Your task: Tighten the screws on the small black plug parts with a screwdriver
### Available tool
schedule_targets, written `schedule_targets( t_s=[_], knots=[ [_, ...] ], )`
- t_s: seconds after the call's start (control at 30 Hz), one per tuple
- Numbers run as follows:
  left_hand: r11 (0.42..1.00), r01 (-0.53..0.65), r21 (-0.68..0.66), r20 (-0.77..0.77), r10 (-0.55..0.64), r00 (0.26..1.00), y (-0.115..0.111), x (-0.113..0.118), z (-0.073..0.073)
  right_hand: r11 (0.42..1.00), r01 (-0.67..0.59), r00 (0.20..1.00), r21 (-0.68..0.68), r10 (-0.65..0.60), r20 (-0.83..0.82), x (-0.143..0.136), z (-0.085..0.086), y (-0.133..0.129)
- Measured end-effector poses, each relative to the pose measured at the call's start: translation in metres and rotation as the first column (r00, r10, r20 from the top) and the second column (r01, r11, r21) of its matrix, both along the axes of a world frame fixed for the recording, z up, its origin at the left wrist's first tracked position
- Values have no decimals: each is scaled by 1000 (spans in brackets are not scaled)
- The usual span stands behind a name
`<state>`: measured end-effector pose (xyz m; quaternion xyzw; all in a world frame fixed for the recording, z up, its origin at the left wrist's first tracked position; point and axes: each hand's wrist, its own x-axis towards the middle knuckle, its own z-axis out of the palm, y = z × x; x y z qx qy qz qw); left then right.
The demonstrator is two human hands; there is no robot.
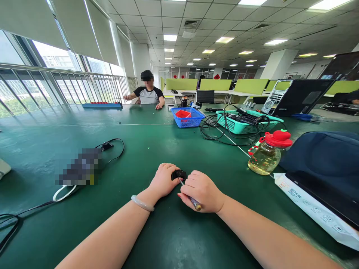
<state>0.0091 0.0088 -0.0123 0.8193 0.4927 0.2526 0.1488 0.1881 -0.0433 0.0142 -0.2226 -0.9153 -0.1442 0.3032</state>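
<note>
A small black part [178,174] lies on the green tabletop, between my two hands. My left hand [165,179] is closed on its left side, with the fingertips against it. In my right hand [200,190] is a thin screwdriver [194,202], its handle end sticking out below the fist and its metal shaft pointing up and left. The shaft's tip meets the black part's lower edge, close to my left fingertips. The fine details of the black part are too small to tell.
Baskets, blue [188,122] and teal [238,127], with cables stand ahead. Right are a red-lidded bottle [263,158], a dark bag [322,157] and a white package [311,213]. A blurred device with cable [123,147] lies left. A person [148,93] sits across the table.
</note>
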Motion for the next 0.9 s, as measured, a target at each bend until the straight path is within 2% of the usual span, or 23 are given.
schedule_targets(
  t_s=[0.1,0.23,0.33,0.63,0.9],
  knots=[
    [999,-49,8,-4,49,999,0,0,0,1000,18,994,-5,-18,104,-3,-2,0],
    [992,-124,8,11,124,992,2,-1,0,992,79,964,-95,-51,262,-6,-4,1],
    [990,-139,-1,16,139,990,5,-2,-1,982,115,947,-147,-64,313,-7,-4,1],
    [989,-151,7,7,151,989,6,-2,-3,977,159,967,-144,-125,221,-7,-7,1],
    [989,-151,12,-7,151,989,6,-2,-3,977,166,969,-136,-136,205,-8,-6,0]
  ],
)
